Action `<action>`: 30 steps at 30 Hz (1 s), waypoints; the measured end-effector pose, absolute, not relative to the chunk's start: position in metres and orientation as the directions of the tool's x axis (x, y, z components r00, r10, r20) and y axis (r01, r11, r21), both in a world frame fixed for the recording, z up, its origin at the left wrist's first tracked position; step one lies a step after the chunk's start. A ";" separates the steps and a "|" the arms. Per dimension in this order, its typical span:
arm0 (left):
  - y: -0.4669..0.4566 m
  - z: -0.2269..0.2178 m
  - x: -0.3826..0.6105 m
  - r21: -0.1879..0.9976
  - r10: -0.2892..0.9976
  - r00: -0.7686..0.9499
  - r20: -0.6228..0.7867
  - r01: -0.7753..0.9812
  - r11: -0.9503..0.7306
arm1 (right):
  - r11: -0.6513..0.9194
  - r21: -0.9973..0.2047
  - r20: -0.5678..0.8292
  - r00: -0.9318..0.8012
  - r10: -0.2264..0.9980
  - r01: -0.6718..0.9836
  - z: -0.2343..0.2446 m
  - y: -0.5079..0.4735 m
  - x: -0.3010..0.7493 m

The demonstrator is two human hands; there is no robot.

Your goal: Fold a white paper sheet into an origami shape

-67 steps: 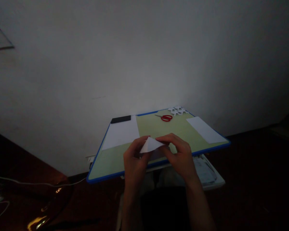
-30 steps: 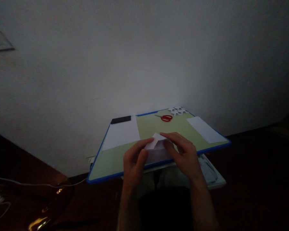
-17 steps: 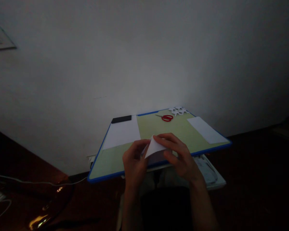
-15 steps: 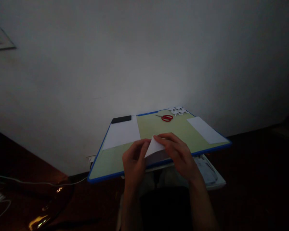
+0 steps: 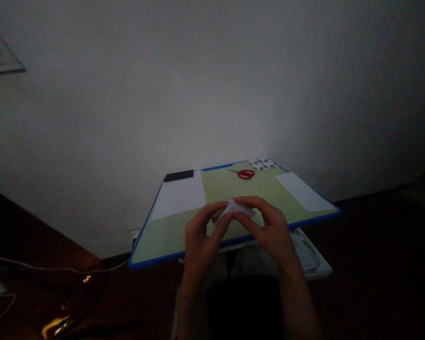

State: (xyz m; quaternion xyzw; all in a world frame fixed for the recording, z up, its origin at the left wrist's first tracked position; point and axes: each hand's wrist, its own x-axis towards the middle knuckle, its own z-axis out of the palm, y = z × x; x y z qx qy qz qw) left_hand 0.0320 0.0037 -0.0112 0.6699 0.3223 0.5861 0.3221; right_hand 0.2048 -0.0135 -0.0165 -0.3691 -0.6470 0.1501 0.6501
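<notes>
A small folded piece of white paper (image 5: pixel 239 208) is held up between both hands, over the near edge of the green board. My left hand (image 5: pixel 204 230) pinches its left part between thumb and index finger. On the other side my right hand (image 5: pixel 267 226) grips it the same way, with the two thumb tips close together at its middle. The paper has a peaked, triangular shape; the fingers hide part of it.
The green tabletop (image 5: pixel 170 238) has a blue rim and stands against a wall. On it lie red-handled scissors (image 5: pixel 245 174), several white folded paper pieces (image 5: pixel 262 163), a white sheet (image 5: pixel 180 196) with a dark flat object (image 5: pixel 179 175) at its top, and another white sheet (image 5: pixel 302 192) at right.
Both thumbs have come together at the paper's middle. The paper has turned and now looks flatter and wider between the hands. The things on the table have not moved.
</notes>
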 end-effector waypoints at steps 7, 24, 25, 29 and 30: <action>0.003 -0.010 0.033 0.773 0.767 0.155 0.622 0.030 -0.633 | 0.688 -0.693 0.718 0.127 0.684 0.214 -0.017 -0.013 0.203; -0.001 -0.009 0.042 0.808 0.804 0.111 0.584 0.015 -0.589 | 0.704 -0.687 0.725 0.118 0.678 0.180 -0.019 -0.013 0.202; -0.001 -0.010 0.042 0.806 0.802 0.113 0.587 0.012 -0.592 | 0.704 -0.689 0.724 0.119 0.679 0.174 -0.020 -0.013 0.202; -0.002 -0.011 0.043 0.807 0.801 0.118 0.587 0.003 -0.591 | 0.712 -0.686 0.728 0.126 0.674 0.151 -0.020 -0.012 0.202; -0.002 -0.011 0.043 0.807 0.801 0.117 0.587 0.006 -0.591 | 0.712 -0.686 0.728 0.127 0.674 0.148 -0.020 -0.012 0.201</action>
